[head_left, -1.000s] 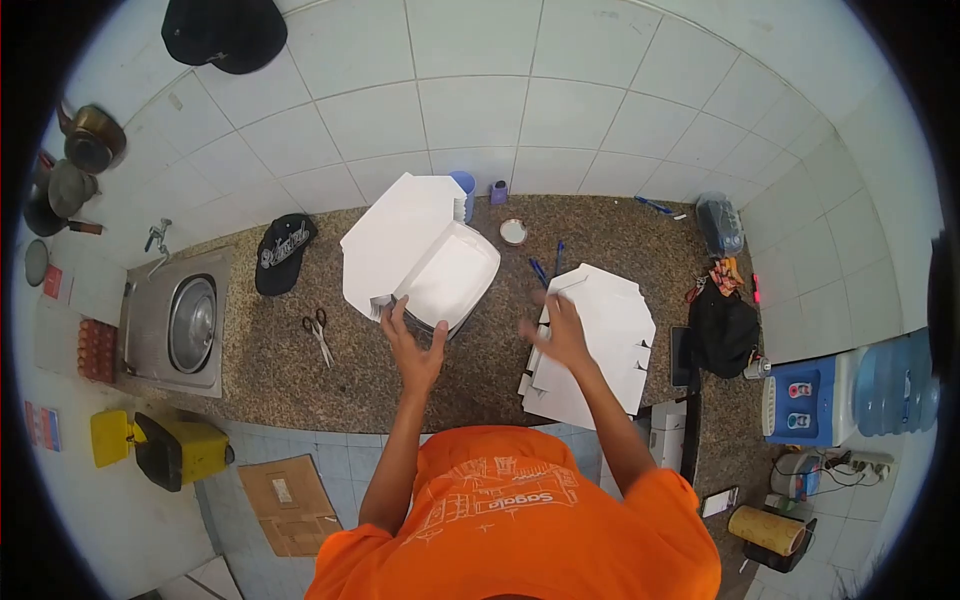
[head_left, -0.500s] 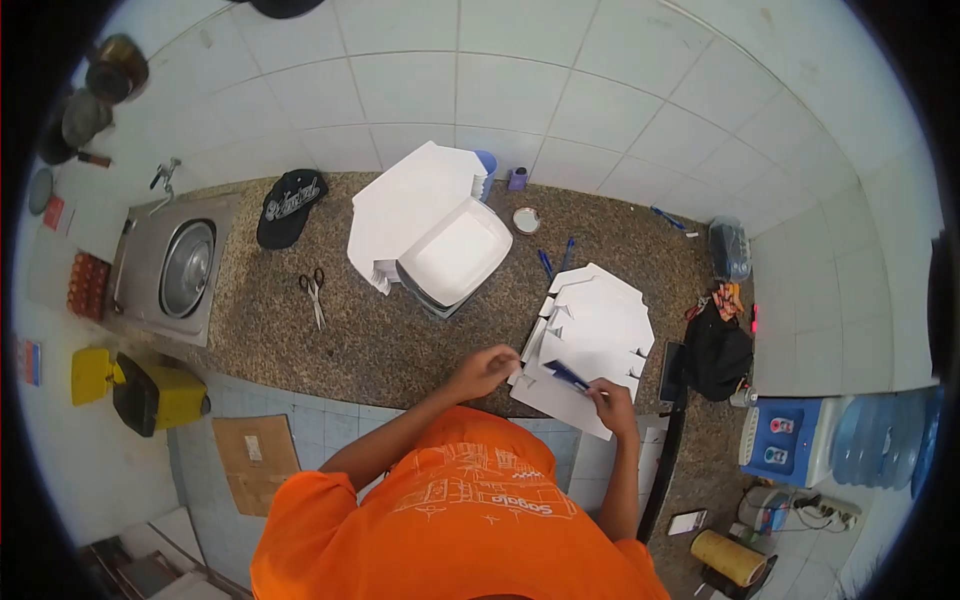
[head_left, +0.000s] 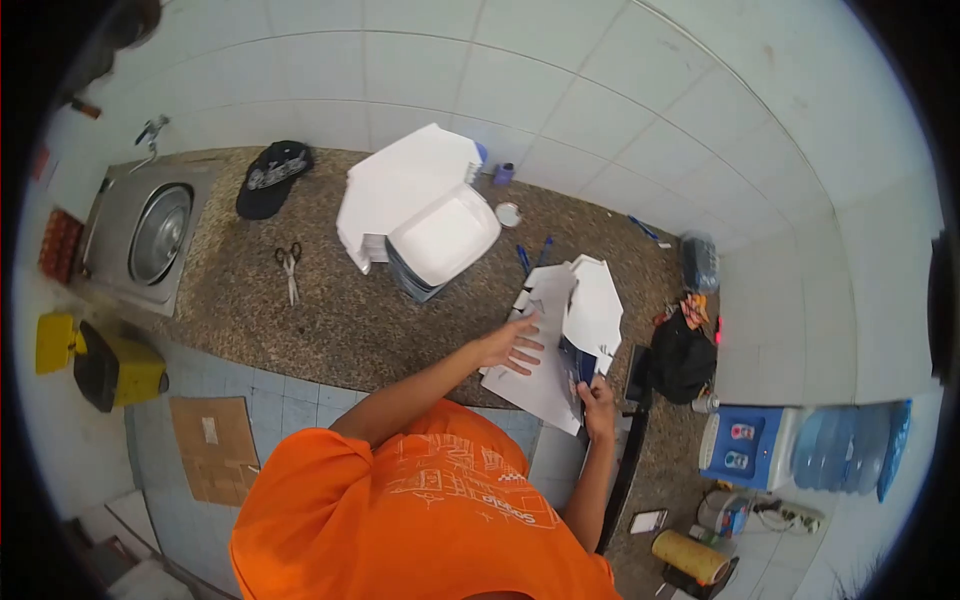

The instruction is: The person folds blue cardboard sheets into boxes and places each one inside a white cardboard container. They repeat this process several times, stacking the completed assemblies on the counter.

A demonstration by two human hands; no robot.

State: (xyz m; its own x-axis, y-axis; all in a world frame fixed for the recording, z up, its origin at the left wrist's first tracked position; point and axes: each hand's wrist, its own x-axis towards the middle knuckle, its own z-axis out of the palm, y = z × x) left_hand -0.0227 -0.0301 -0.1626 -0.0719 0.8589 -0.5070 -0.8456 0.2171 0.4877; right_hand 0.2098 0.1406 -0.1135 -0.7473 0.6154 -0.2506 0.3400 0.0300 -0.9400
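Observation:
My left hand (head_left: 508,345) lies with fingers spread on a white card sheet (head_left: 540,378) at the counter's front edge. In my right hand (head_left: 598,402) is a dark blue tool that looks like a stapler (head_left: 577,360), pointing away from me at the sheet's right side. Whether its jaws grip the card cannot be made out. Under and behind the sheet lie more white cut card pieces (head_left: 596,305) with notched edges. Two blue pens (head_left: 523,259) rest just beyond them.
Left of the card stands a stack of white trays (head_left: 445,240) beside a pile of white card blanks (head_left: 405,185). Scissors (head_left: 289,272), a black cap (head_left: 272,180) and a steel sink (head_left: 150,240) are farther left. A black bag (head_left: 682,358) sits at the right.
My left hand has opened and moved onto the sheet. My right hand has brought the stapler to the sheet's right side, and the card sheet has shifted. The view has turned slightly.

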